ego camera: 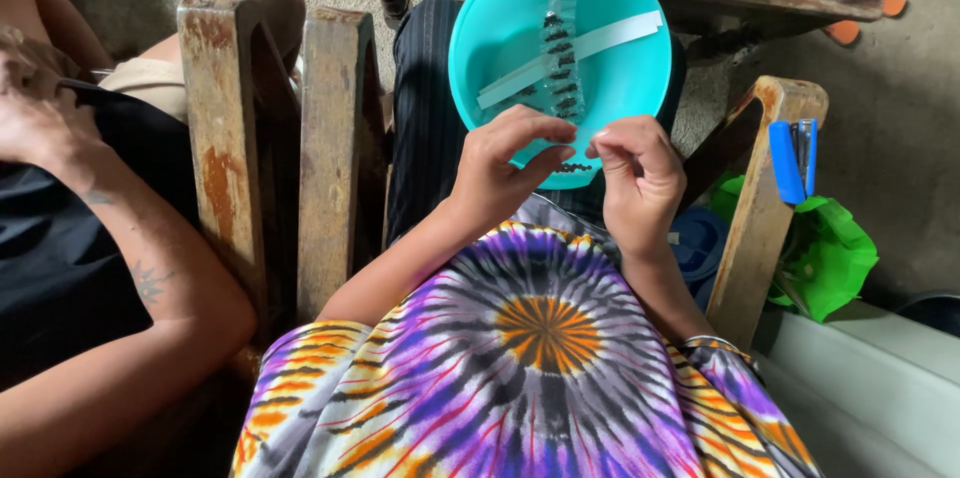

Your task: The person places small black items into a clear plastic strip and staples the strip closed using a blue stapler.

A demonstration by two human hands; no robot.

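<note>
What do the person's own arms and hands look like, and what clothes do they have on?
Both arms are bare from above the elbow down to the left hand and right hand. No rings, watch or gloves show, and the fingernails look short and plain. The person wears a tie-dye top with short loose sleeves, swirled in purple, orange, yellow, black and white around an orange spiral middle.

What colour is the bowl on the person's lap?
Turquoise; the bowl shows best in the head view.
</note>
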